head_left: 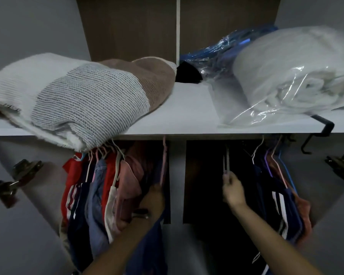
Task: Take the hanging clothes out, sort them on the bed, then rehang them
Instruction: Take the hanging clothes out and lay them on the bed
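Fingers of our right hand (233, 190) pinch a pale thin hanger (226, 162) below the white wardrobe shelf (187, 120) while our left hand (153, 197) grips a pink hanger (163, 161), and a hard tug could drop the garments.

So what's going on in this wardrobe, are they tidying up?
A person is reaching into an open wardrobe with both hands. The left hand holds a pink hanger beside the packed clothes on the left side. The right hand pinches a pale hanger in the darker right side, where more clothes hang. Both hangers reach up toward the underside of the shelf, which carries a folded blanket and bagged bedding.
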A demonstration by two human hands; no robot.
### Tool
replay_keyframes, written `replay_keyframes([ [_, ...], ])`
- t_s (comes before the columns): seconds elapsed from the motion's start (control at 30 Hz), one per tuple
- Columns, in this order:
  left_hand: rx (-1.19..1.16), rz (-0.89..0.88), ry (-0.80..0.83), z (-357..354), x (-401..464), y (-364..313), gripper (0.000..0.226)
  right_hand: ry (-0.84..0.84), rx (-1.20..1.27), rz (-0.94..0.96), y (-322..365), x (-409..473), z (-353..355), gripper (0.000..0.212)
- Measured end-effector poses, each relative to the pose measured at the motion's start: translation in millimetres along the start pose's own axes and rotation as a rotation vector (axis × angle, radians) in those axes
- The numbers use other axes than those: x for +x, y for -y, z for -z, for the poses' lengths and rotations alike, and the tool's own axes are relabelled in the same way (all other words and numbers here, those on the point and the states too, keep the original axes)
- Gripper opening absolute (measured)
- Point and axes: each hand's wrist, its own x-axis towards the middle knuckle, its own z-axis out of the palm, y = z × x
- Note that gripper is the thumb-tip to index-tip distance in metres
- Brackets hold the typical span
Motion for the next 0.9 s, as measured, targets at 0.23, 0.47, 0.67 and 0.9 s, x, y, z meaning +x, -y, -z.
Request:
replay_keyframes([
  [0.23,-0.061,-0.177,0.066,-43.8,2.3,-42.6,0.031,0.345,0.074,0.009,30.6,-44.9,-40.5,0.023],
  [0.47,-0.486,-0.201,0.115,-46.2,-4.5,-11.1,0.035,0.398,0.099,-0.033,49.9,-2.9,-35.8,0.029],
  [0.67,-0.724,-0.080,-0.035,-18.5,-13.0,15.3,0.023,0.461,0.386,-0.302,74.4,-10.7,-76.8,0.028],
  [0.9,-0.723,-0.147,-0.082,0.9,-3.6,1.0,0.025,0.416,0.480,-0.275,83.7,-9.5,-12.7,0.045],
])
